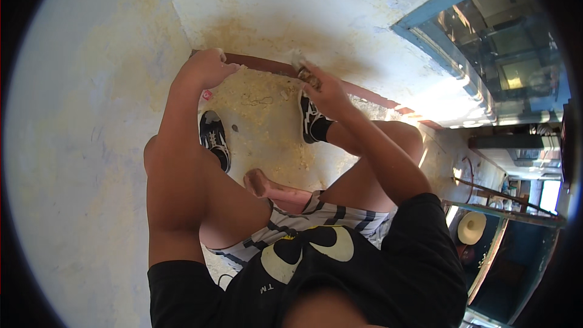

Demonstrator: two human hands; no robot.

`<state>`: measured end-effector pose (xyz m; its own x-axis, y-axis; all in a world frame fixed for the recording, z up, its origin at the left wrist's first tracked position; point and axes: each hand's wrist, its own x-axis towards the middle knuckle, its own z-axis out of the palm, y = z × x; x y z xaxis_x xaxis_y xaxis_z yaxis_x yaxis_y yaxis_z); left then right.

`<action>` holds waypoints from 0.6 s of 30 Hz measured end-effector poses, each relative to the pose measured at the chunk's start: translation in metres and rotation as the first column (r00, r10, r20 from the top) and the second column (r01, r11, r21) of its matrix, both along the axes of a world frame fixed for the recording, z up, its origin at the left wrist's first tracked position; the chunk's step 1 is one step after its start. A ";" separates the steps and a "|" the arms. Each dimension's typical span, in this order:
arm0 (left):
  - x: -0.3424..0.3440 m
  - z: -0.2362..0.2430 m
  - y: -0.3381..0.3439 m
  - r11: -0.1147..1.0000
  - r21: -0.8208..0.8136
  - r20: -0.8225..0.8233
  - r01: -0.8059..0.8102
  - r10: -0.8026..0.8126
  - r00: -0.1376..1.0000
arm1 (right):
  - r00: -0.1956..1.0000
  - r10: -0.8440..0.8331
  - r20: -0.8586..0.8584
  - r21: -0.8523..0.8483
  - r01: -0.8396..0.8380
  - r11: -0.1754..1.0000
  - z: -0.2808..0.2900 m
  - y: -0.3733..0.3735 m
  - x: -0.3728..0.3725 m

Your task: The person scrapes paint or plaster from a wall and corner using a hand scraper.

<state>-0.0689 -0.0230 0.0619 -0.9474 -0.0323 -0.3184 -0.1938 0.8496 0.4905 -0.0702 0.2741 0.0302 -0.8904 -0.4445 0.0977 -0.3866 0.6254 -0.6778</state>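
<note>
I sit low between two wall faces, knees apart. My right hand [328, 92] is closed round the worn brown handle of a scraper [308, 77]. Its greyish tip is blurred and meets the wall [285, 18] just above the dark red skirting [261, 64]. Near the wall corner, my left hand [212, 71] is held by the left end of the skirting with the thumb apart from the fingers; nothing shows in it. Some of its fingertips are hidden. Pale flakes [258, 88] lie scattered on the floor below both hands.
My black shoes [214, 136] stand on the floor among the crumbs. Between my thighs is a pink wooden stool [288, 197]. To the right, a blue-framed window [449, 42] sits in the wall, and farther off are a glass cabinet [516, 267] and a pale round hat-like thing [472, 228].
</note>
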 end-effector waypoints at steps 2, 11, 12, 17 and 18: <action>-0.003 0.003 0.003 1.000 0.008 0.030 0.013 -0.013 0.999 | 0.995 0.020 -0.094 0.090 -0.011 0.996 0.006 0.009 -0.027; -0.006 0.012 0.024 0.997 -0.065 0.129 0.037 -0.028 0.991 | 0.969 0.178 -0.170 0.775 0.020 0.632 0.053 -0.004 -0.093; -0.008 0.012 0.024 0.995 -0.085 0.132 0.056 -0.045 0.990 | 0.970 0.181 -0.163 0.777 0.013 0.629 0.047 -0.005 -0.099; -0.011 0.002 0.019 0.989 -0.108 0.053 0.103 -0.098 0.994 | 0.950 0.202 -0.237 0.800 0.073 0.595 0.023 -0.012 -0.108; -0.013 0.002 0.019 0.989 -0.113 0.055 0.096 -0.090 0.994 | 0.951 0.186 -0.246 0.801 0.092 0.592 0.021 -0.014 -0.112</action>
<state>-0.0824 -0.0035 0.0644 -0.9312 0.0163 -0.3642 -0.1327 0.9153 0.3803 -0.1821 0.2597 0.0510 -0.8590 -0.5051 -0.0835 -0.5100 0.8300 0.2260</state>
